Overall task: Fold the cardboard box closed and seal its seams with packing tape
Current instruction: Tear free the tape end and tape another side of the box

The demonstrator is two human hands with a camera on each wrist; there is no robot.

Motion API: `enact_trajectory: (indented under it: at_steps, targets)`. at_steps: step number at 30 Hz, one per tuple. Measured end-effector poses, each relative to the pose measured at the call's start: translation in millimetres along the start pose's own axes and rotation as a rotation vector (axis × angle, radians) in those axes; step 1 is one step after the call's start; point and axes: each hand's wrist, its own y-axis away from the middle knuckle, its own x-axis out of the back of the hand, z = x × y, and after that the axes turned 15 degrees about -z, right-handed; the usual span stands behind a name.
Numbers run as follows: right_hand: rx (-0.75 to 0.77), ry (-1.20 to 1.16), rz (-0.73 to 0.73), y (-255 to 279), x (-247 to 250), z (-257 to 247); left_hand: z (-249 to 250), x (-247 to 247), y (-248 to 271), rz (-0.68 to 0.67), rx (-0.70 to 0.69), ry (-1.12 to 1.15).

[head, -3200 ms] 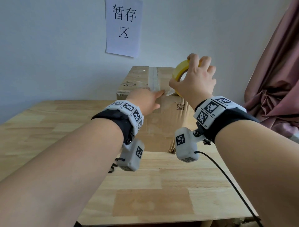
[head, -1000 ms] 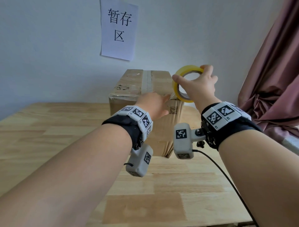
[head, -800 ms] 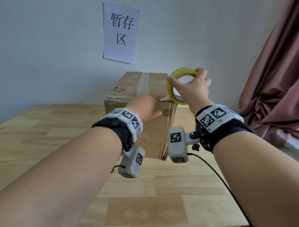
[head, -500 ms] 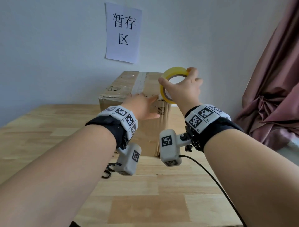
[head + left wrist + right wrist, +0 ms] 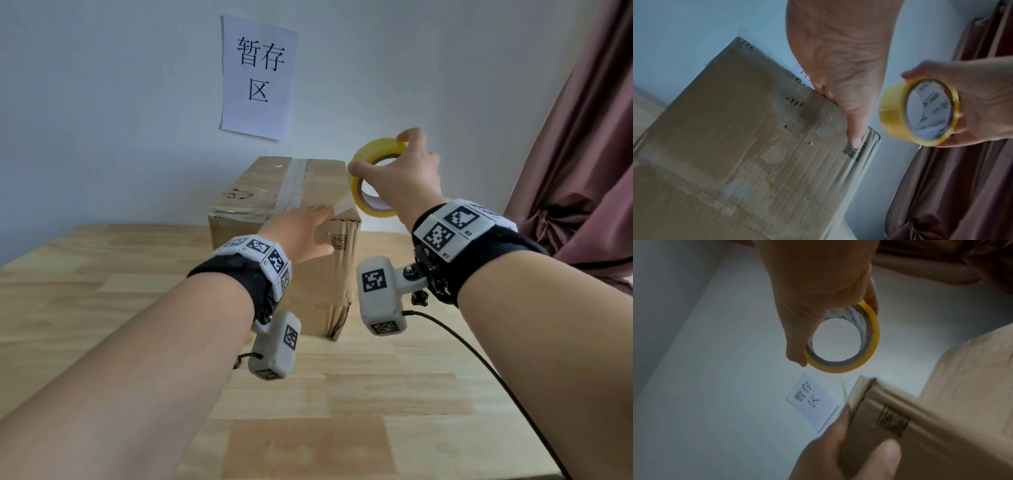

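Note:
A closed cardboard box (image 5: 270, 192) stands on the wooden table (image 5: 102, 274), with a strip of clear tape along its top seam. My left hand (image 5: 301, 229) lies flat over the box's near top edge by the right corner, fingers on top, thumb (image 5: 856, 129) down the front face (image 5: 735, 146) beside a QR label. My right hand (image 5: 404, 178) grips a yellow tape roll (image 5: 371, 178) just right of the box (image 5: 941, 426) and slightly above its top. A short clear stretch of tape (image 5: 342, 207) runs from the tape roll (image 5: 918, 113) (image 5: 844, 340) to the box under my left fingers.
The box stands near a pale wall bearing a white paper sign (image 5: 258, 77). A dusty-pink curtain (image 5: 582, 154) hangs at the right. A black cable (image 5: 479, 359) trails from my right wrist camera across the table's near right part.
My right hand has carried the tape roll up and away to the right of the box, drawing out a little tape. The left hand stays pressed on the box's near top edge. The head view has shifted.

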Motion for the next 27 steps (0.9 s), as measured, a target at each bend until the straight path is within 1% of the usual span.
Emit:
enact_trajectory:
  at_steps: [3, 6, 12, 17, 19, 21, 24, 27]
  targets:
    - [-0.079, 0.064, 0.010, 1.3, 9.3, 23.6, 0.5, -2.2, -4.0, -0.006, 0.007, -0.043]
    - [-0.121, 0.048, 0.016, 0.4, 10.0, 33.8, 6.8, -0.4, -7.4, -0.026, 0.017, -0.041]
    - [-0.135, 0.043, 0.015, -1.6, 8.3, 33.9, 12.7, 2.9, -11.8, -0.055, 0.047, -0.112]
    - [-0.143, 0.044, 0.003, 0.0, 5.2, 38.4, 29.3, 11.9, -18.0, -0.065, 0.058, -0.303]
    - [-0.134, 0.072, -0.003, 0.9, 3.8, 40.3, 38.9, 13.6, -18.2, -0.076, 0.064, -0.340]
    - [-0.124, 0.090, -0.004, 2.7, 2.1, 42.4, 44.0, 13.5, -17.7, -0.081, 0.079, -0.340]
    - [-0.129, 0.071, 0.009, 4.8, -0.3, 44.7, 39.3, 12.4, -17.0, -0.071, 0.059, -0.304]
    - [-0.150, 0.032, 0.012, 6.3, -3.0, 44.5, 21.7, 7.7, -13.8, -0.058, 0.011, -0.171]
